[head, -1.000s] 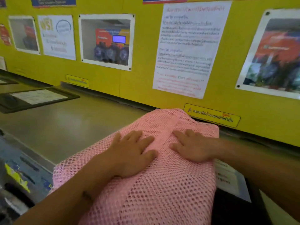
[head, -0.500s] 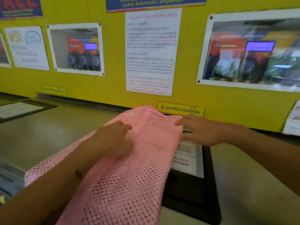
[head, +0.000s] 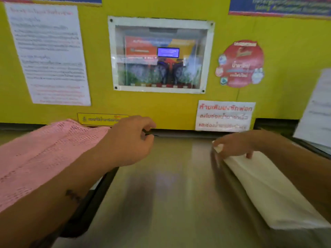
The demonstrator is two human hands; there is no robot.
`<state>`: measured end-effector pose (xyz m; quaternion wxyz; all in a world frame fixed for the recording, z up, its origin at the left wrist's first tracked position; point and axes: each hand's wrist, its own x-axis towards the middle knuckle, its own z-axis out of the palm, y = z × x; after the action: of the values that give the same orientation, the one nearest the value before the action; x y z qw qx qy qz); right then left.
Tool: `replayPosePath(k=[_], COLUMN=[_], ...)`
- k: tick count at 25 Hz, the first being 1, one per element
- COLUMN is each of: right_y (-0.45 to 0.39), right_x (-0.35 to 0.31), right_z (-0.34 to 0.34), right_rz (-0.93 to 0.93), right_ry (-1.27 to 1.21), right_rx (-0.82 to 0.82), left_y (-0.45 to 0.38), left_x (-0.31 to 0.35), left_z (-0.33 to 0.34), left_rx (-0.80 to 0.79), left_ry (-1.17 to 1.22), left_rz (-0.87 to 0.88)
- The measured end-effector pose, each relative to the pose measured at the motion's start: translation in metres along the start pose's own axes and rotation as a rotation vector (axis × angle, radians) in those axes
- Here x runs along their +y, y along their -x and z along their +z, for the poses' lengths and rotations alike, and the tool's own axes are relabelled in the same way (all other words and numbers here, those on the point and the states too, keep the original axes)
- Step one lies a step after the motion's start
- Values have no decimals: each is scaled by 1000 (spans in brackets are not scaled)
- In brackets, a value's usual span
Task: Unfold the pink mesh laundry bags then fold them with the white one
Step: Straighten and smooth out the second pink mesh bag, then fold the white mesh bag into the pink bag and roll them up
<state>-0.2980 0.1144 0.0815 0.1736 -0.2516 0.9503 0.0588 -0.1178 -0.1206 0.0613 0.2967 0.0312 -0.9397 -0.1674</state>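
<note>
Where the steel counter [head: 166, 194] runs nearest the camera, its bare brushed surface fills the middle of the view, and everything else sits to one side of it or beyond it. On the left part of the counter the pink mesh laundry bag [head: 44, 154] lies spread flat, partly over a black framed mat [head: 89, 203], with the left forearm crossing above it. Over on the counter's right part lies the white laundry bag [head: 268, 190], folded into a long flat strip angled toward the near right corner. At the far end of that strip the right hand [head: 232, 145] grips the white fabric, fingers curled over its edge and a bit of white showing at the fingertips. Above the counter's middle left, the left hand [head: 130, 140] hovers just past the pink bag's far corner, fingers loosely curled and holding nothing. Behind the counter stands a yellow wall [head: 179, 108] bearing a white printed notice [head: 48, 56] at the left, a framed window [head: 159, 54] with a small blue screen in the centre, and a round red sticker [head: 240, 63] to the right.
</note>
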Motion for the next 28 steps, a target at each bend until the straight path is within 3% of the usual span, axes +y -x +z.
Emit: replayPosePath(k=[4, 8, 11, 13, 15, 17, 20, 23, 25, 28], right_y=[1, -2, -10, -12, -8, -7, -4, 0, -1, -8], right_x=[-4, -24, -13, 1, 7, 6, 2, 1, -1, -4], right_z=[9, 1, -5, -1, 7, 14, 10, 7, 10, 19], right_rz=[-84, -309, -322, -269, -214, -206, -196, -208, -270, -377], right_ry=[-80, -439, -212, -105, -122, -103, -62, -53, -9, -178], right_rx=[-10, 127, 275, 225, 132, 112, 134, 65, 159, 236], left_y=[-3, 5, 15, 24, 28, 25, 24, 32, 45, 56], left_x=[29, 47, 54, 52, 45, 30, 13, 15, 22, 10], left_z=[32, 44, 41, 42, 46, 50, 38, 15, 5, 10], left_rx=[-139, -260, -491, -676, -744, -662, -393, -274, -472, -780], left_ry=[28, 107, 137, -1, -174, -214, -227, 83, 224, 40], left_rz=[-50, -151, -225, -204, -147, -155, -112, -52, -13, -105])
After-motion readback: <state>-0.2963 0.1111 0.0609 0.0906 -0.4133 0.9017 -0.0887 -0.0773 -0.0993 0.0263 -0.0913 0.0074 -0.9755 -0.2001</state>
